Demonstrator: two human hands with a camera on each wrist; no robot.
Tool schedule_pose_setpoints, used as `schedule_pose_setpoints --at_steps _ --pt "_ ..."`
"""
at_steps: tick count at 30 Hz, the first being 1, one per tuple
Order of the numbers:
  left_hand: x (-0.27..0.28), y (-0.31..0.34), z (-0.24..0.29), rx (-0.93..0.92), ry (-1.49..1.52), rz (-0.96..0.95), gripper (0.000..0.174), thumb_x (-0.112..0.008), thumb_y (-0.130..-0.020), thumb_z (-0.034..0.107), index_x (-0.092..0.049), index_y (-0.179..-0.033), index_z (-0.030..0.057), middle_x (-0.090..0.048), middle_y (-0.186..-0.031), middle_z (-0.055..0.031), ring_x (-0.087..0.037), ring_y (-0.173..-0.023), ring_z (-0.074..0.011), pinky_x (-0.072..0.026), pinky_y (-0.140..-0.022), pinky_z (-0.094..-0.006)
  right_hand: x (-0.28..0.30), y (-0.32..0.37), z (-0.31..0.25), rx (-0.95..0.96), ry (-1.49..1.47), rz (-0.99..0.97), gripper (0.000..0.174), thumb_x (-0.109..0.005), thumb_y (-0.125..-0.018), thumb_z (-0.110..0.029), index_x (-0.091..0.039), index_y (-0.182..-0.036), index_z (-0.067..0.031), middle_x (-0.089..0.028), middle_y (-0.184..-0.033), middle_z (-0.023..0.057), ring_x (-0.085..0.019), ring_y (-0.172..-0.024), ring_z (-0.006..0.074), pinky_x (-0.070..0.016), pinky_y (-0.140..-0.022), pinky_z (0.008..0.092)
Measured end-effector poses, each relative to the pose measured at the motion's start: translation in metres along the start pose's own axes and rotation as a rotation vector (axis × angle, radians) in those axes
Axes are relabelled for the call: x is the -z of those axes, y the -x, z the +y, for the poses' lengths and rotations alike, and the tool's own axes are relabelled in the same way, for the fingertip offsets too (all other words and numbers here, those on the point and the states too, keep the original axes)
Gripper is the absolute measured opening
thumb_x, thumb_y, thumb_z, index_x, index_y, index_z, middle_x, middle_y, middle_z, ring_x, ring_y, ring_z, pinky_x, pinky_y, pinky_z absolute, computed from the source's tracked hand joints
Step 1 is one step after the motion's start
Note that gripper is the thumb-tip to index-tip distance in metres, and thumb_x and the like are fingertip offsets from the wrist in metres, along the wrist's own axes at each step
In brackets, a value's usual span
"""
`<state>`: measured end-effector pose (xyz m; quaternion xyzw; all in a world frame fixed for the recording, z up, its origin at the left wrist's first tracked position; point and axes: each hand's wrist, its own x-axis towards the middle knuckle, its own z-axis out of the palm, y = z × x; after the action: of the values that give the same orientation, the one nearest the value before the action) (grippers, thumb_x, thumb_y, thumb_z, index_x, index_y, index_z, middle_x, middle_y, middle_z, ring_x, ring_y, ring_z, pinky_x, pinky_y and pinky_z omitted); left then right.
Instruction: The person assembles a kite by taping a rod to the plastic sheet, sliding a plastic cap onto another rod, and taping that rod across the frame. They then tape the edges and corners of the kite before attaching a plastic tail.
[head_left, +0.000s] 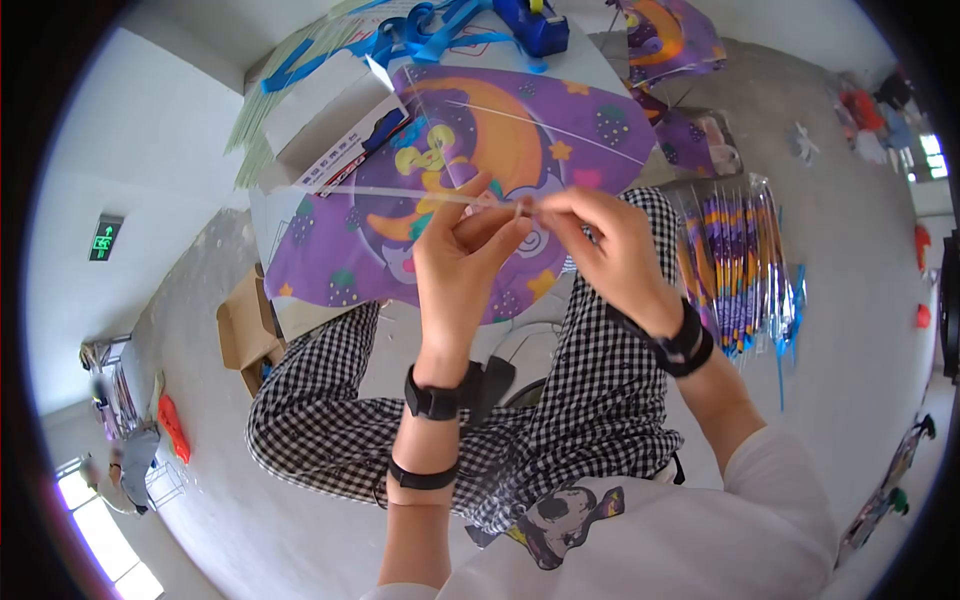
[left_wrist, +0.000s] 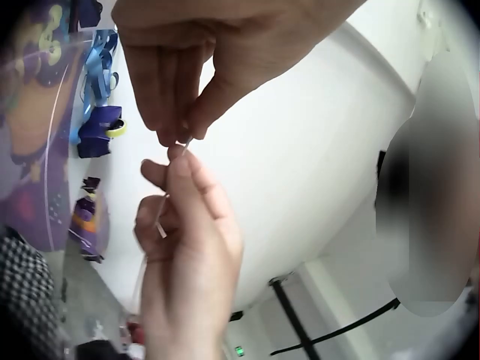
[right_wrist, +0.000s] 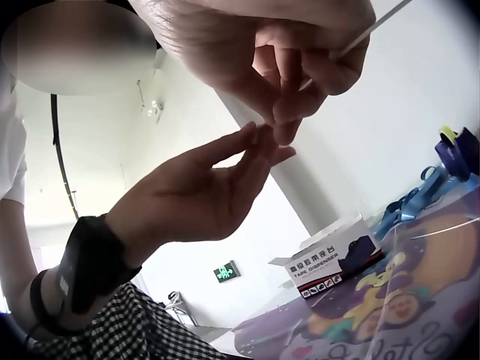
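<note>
Both hands meet at the fingertips above a purple sheet (head_left: 320, 250) printed with a crescent moon and cartoon figures. My left hand (head_left: 455, 275) and right hand (head_left: 620, 250) pinch a thin whitish rod (head_left: 380, 192) between them. In the head view it stretches out to the left past the left hand. Fingers cover the spot where the fingertips come together. Seen from the right wrist, the rod (right_wrist: 375, 25) sticks out at the upper right beside the right hand's curled fingers. Another thin white rod (right_wrist: 442, 229) lies across the printed sheet.
An open tape dispenser box (head_left: 350, 150) rests on the sheet's left part. Blue ribbon (head_left: 425, 30) and a blue tape dispenser (head_left: 540, 32) lie at the back. Pale sticks (head_left: 250, 135) are bundled at the left edge. Bagged purple printed pieces (head_left: 735, 265) lie at the right.
</note>
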<state>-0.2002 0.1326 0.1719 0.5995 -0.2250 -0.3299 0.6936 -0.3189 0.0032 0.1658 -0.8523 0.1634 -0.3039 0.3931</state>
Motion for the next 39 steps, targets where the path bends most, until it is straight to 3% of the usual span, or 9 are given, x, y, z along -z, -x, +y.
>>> schedule_pose_setpoints --at_steps 3,5,9,12,15,18,25,34,39 --pt "0.047 -0.035 -0.015 -0.338 -1.05 0.004 0.056 -0.074 -0.084 0.016 -0.055 -0.133 -0.002 -0.072 -0.108 -0.0177 -0.069 -0.1 -0.0279 -0.0529 -0.087 -0.0338 0.001 -0.038 0.064 0.042 0.128 0.071 0.005 -0.064 -0.087 -0.005 -0.064 -0.092 -0.0057 -0.064 -0.086 0.012 -0.065 -0.076 0.0323 -0.0498 -0.064 0.0368" --pt "0.097 -0.063 0.001 -0.169 -1.232 0.123 0.049 -0.076 -0.081 0.022 -0.063 -0.123 0.0018 -0.071 -0.112 -0.0174 -0.067 -0.104 -0.0313 -0.0512 -0.09 -0.0386 0.012 -0.058 0.118 -0.008 0.307 0.132 0.004 -0.063 -0.086 -0.005 -0.063 -0.089 -0.0068 -0.063 -0.088 0.0128 -0.063 -0.084 0.034 -0.0493 -0.069 0.0405" --pt "0.189 -0.159 0.017 -0.249 -1.253 0.254 0.024 -0.066 -0.083 0.02 -0.072 -0.1 0.0042 -0.072 -0.094 -0.0161 -0.069 -0.091 -0.0326 -0.0528 -0.08 -0.041 0.016 -0.085 0.216 -0.082 0.415 0.055 0.003 -0.063 -0.086 -0.005 -0.063 -0.089 -0.0038 -0.063 -0.088 0.0133 -0.062 -0.083 0.0332 -0.048 -0.07 0.0392" --pt "0.256 -0.25 -0.016 -0.208 -1.244 -0.053 0.022 -0.062 -0.082 0.017 -0.073 -0.096 0.0042 -0.073 -0.089 -0.0151 -0.07 -0.081 -0.0307 -0.0539 -0.074 -0.0389 -0.006 -0.097 0.24 -0.122 0.428 0.021 0.005 -0.063 -0.085 -0.005 -0.062 -0.09 -0.0057 -0.063 -0.089 0.0129 -0.061 -0.084 0.0342 -0.0474 -0.072 0.0424" --pt "0.244 -0.293 -0.026 0.334 -1.286 -0.378 0.027 -0.068 -0.08 0.016 -0.072 -0.097 -0.0039 -0.072 -0.083 -0.0115 -0.067 -0.072 -0.0174 -0.0536 -0.065 -0.033 -0.02 -0.096 0.251 -0.017 0.524 0.095 0.01 -0.065 -0.083 -0.006 -0.061 -0.092 -0.0079 -0.063 -0.09 0.0108 -0.061 -0.088 0.0342 -0.0465 -0.075 0.0452" --pt "0.241 -0.301 -0.046 0.471 -1.354 -0.229 0.025 -0.07 -0.078 0.018 -0.072 -0.09 -0.0043 -0.07 -0.078 -0.0119 -0.066 -0.065 -0.0174 -0.0503 -0.055 -0.0308 -0.032 -0.095 0.235 0.063 0.519 0.061 0.015 -0.068 -0.081 -0.007 -0.06 -0.094 -0.0086 -0.063 -0.092 0.008 -0.06 -0.091 0.0323 -0.0454 -0.079 0.045" --pt "0.235 -0.295 -0.064 0.168 -1.706 -0.259 0.023 -0.069 -0.079 0.015 -0.071 -0.089 -0.0051 -0.07 -0.078 -0.0122 -0.066 -0.064 -0.0172 -0.0503 -0.054 -0.0296 -0.05 -0.079 0.229 0.004 0.422 -0.098 0.013 -0.067 -0.081 -0.007 -0.056 -0.089 -0.0083 -0.059 -0.086 0.0061 -0.058 -0.085 0.0292 -0.0454 -0.076 0.0413" --pt "0.234 -0.287 -0.019 0.445 -1.148 -0.123 0.021 -0.065 -0.082 0.008 -0.07 -0.098 -0.0049 -0.073 -0.082 -0.0118 -0.073 -0.079 -0.0192 -0.0562 -0.062 -0.0306 -0.055 -0.086 0.225 -0.061 0.65 -0.186 0.011 -0.065 -0.084 -0.008 -0.055 -0.086 -0.0047 -0.061 -0.084 0.0093 -0.06 -0.083 0.0319 -0.0478 -0.074 0.0425" --pt "0.203 -0.227 0.013 0.107 -0.704 0.196 0.012 -0.065 -0.087 0.006 -0.068 -0.095 -0.0027 -0.073 -0.089 -0.0111 -0.073 -0.082 -0.0178 -0.0562 -0.066 -0.0256 -0.058 -0.093 0.231 -0.014 0.733 -0.275 0.012 -0.064 -0.086 -0.009 -0.055 -0.09 -0.0022 -0.062 -0.089 0.0144 -0.061 -0.087 0.0337 -0.0498 -0.075 0.0445"
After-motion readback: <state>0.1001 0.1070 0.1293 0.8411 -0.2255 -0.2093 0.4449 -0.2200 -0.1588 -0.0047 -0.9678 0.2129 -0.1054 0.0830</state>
